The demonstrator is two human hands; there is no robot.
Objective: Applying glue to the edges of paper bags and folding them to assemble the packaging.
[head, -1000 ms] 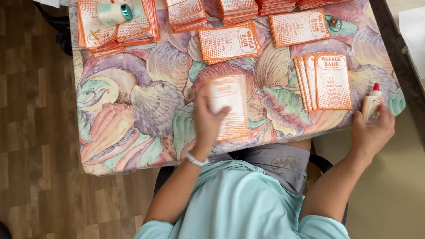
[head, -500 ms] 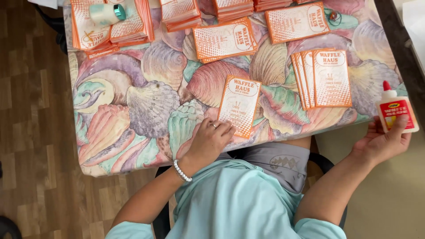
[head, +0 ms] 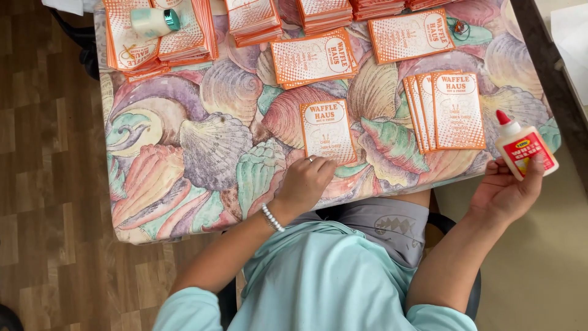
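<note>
An orange-and-white printed card (head: 327, 131) lies flat on the table covered with a seashell-pattern cloth (head: 202, 153). My left hand (head: 305, 181) rests at the card's lower left corner, fingers curled and touching its edge. My right hand (head: 504, 194) is off the table's right edge and grips a small white glue bottle (head: 523, 147) with a red cap and red label, tilted with the cap up and to the left.
A fanned set of similar cards (head: 447, 110) lies to the right of the single card. More card stacks (head: 312, 58) line the far edge, and a pale roll with a teal end (head: 153, 21) rests on the far-left stack. Wood floor lies left.
The card went from lifted under my left hand to lying flat, with that hand now at its lower corner. My right hand lifted the glue bottle off the table's right edge.
</note>
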